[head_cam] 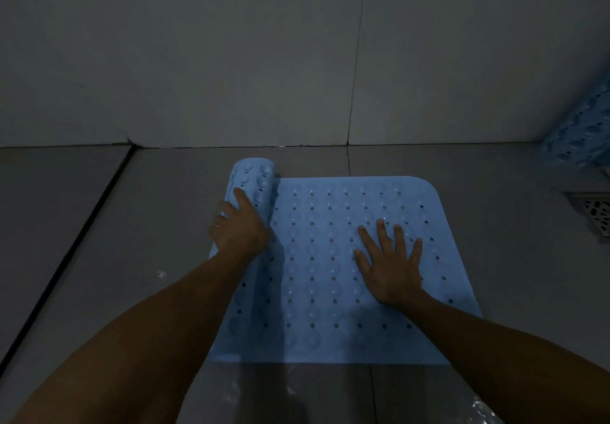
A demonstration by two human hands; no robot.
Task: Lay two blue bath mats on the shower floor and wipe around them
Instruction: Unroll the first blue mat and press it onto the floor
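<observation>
Both my forearms reach over the perforated pale-blue rubber bath mat (346, 258) on the grey tiled shower floor (99, 258). Right hand (389, 258) presses it flat, fingers spread; left hand (239, 225) rests on its rolled edge. Unrolling comes next, I judge; second blue mat (584, 133) waits far right.

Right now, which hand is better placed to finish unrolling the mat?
Left. The left hand already rests on the rolled end of the blue mat, so it can likely push it flat. The right hand lies spread on the flat part, pinning it.
</observation>
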